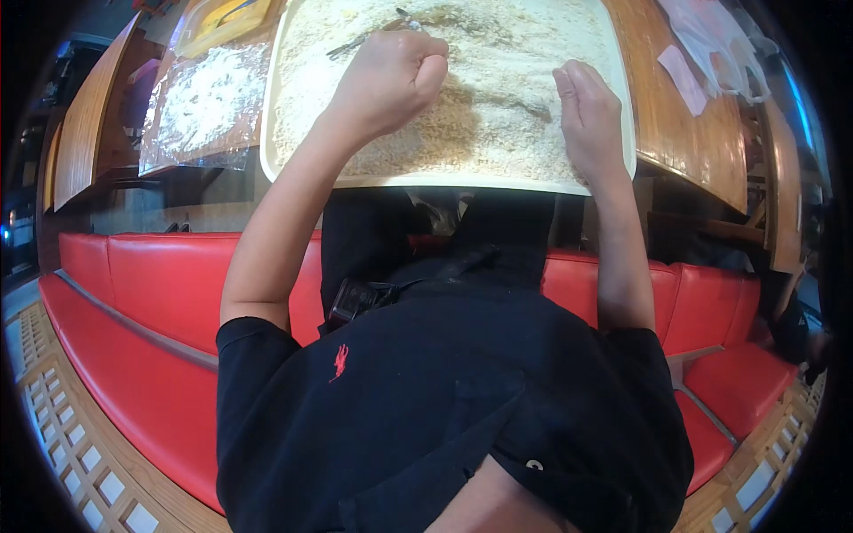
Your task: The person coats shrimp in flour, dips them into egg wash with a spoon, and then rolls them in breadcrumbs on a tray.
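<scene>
A large white tray (426,180) filled with pale coarse crumbs (513,143) lies before me. My left hand (400,80) is curled into a fist over its left middle, thumb side towards the right. Just beyond its knuckles lies a thin dark object (346,46), partly hidden by the hand, its kind unclear. My right hand (590,100) is also closed, at the tray's right side near the rim. Nothing shows in either fist, though their insides are hidden. A grey-brown streak (526,103) marks the crumbs left of my right hand.
Left of the tray, a clear plastic sheet (206,106) bears white powdery or shiny material, below a plastic container (223,23) with yellow contents. On the wooden table (693,153) at right are a pink cloth or paper (683,80) and a white plastic bag (716,43). Red bench seats (173,280) surround me.
</scene>
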A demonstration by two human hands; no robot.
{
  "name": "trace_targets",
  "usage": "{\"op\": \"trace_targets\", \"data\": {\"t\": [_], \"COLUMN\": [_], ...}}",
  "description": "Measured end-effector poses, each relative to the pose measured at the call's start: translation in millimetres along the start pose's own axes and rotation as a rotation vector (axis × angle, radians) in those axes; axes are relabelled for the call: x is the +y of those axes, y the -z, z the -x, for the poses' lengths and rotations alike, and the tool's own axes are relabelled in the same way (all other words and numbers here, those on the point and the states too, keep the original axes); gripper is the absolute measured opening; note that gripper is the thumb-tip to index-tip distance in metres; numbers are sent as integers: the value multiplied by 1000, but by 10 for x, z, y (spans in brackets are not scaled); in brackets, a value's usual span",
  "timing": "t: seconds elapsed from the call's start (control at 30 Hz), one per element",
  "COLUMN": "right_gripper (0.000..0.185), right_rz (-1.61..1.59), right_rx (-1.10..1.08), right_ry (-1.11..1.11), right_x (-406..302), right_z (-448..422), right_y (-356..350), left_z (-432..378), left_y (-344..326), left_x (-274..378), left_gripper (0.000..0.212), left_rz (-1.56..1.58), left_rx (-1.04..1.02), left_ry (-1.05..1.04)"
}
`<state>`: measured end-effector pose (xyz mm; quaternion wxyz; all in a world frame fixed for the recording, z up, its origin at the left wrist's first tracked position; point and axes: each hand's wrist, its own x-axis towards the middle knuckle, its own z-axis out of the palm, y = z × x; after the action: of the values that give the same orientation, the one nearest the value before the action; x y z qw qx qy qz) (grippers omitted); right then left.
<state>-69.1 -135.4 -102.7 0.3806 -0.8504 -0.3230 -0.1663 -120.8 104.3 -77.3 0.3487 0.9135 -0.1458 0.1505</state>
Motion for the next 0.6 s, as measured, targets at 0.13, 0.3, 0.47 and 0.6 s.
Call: {"op": "trace_targets", "data": {"t": [0.13,0.3,0.47,0.6], "right_gripper": [22,25,26,21], "right_rz": [-7,-27,-27,-140], "right_rx": [-19,-98,-269,-196], "right_ry": [5,23,48,12], "right_x": [-18,-41,-93,-69], "right_z": [-37,-63,-48,-47], "right_y": [-2,18,101,152], "left_z": [-33,-35,2,-8], "left_y": [-81,-94,-29,-19], "left_x": [-25,28,107,167], "left_gripper": [17,20,17,9], "left_rz": [-57,-80,-59,36], "left_rx": [40,45,-31,-68], "left_ry": [-116,-60,129,288]}}
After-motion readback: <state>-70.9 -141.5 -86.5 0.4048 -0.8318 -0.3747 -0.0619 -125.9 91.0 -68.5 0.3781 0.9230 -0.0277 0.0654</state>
